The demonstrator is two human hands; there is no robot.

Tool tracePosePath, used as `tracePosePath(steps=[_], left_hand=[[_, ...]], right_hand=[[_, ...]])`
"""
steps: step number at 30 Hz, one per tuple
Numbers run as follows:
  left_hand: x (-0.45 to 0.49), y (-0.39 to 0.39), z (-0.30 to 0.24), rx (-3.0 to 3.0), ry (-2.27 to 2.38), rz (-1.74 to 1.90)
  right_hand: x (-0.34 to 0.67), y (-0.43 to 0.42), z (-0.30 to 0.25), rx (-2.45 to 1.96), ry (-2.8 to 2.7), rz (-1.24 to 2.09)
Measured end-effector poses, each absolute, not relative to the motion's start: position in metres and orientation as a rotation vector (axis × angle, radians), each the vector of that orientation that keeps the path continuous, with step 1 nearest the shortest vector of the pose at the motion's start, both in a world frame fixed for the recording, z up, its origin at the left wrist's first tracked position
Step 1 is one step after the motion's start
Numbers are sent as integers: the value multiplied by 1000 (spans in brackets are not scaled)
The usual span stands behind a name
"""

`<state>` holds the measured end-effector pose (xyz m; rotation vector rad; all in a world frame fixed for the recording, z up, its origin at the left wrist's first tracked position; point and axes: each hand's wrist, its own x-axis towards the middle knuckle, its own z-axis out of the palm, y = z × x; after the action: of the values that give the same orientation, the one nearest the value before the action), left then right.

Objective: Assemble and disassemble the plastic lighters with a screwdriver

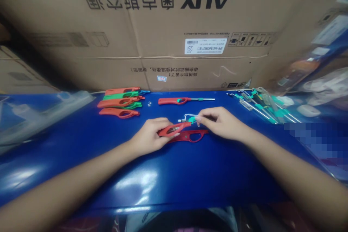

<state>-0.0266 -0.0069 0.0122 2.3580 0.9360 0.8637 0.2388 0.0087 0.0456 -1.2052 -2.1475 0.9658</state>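
Observation:
My left hand (pixel 150 136) grips a red lighter casing (pixel 181 127), with a small clear part showing inside its hollow. Between thumb and fingers of my right hand (pixel 217 121) is a green lighter nozzle piece (pixel 191 119), at the casing's front end. A white wire (pixel 186 116) with a metal tip curves out from that piece. Just below, a second red casing half (pixel 191 136) with a trigger loop lies on the blue table, partly hidden behind my left fingers. Farther back rests a red long-necked lighter (pixel 170 100) with a metal tube.
Red and green casings (pixel 119 112) are stacked at the back left, beside several tiny metal pieces (pixel 149 104). Metal tubes with green parts and wires (pixel 261 107) are heaped at the right. A large cardboard box (pixel 163 43) walls off the back of the blue table (pixel 130 177).

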Motion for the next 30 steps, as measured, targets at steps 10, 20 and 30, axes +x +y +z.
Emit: tracePosePath(steps=[10, 20, 30], left_hand=[[-26, -3, 16, 1744, 1227, 1009], [2, -30, 17, 1130, 1023, 825], [7, -35, 20, 1059, 926, 778]], right_hand=[[272, 34, 63, -1263, -1612, 780], [212, -25, 43, -1145, -2082, 1000], [206, -28, 37, -1149, -2261, 937]])
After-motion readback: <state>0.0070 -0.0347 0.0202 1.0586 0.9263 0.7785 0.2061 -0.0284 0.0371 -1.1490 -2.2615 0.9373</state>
